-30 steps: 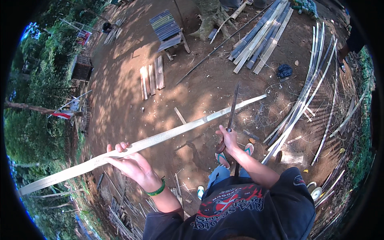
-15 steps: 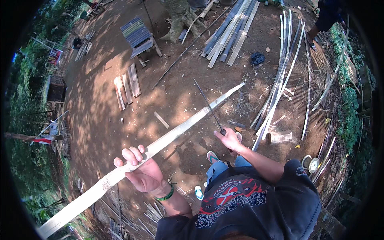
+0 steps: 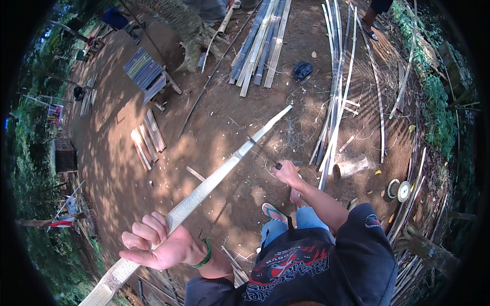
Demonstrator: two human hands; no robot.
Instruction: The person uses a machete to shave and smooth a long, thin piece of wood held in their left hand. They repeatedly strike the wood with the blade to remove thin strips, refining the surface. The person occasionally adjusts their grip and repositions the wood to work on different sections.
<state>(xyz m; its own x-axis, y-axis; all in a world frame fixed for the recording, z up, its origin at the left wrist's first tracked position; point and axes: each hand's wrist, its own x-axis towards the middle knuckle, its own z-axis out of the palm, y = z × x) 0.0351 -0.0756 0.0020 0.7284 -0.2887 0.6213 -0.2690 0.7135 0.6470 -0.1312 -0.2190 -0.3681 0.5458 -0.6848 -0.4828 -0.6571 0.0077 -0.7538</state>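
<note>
Taking the middle of the view as the clock's centre, the left hand [image 3: 155, 242], between 7 and 8 o'clock, has its fingers curled tightly around a long pale bamboo strip [image 3: 209, 185], which slants from beyond the lower-left rim to a narrow tip between 1 and 2 o'clock. At 4 o'clock the right hand [image 3: 287, 173] has its fingers closed around the handle of a long dark knife [image 3: 278, 166]; the thin blade points toward 10 o'clock and crosses the strip near its far end, though I cannot tell whether they touch. On the dirt ground [image 3: 199, 127], split bamboo [image 3: 260, 48] lies at 12 o'clock, a crumpled black bag [image 3: 302, 70] at 1, long thin strips [image 3: 337, 92] at 2, a short log [image 3: 352, 167] just past 3 and short slats [image 3: 148, 137] just past 9.
</note>
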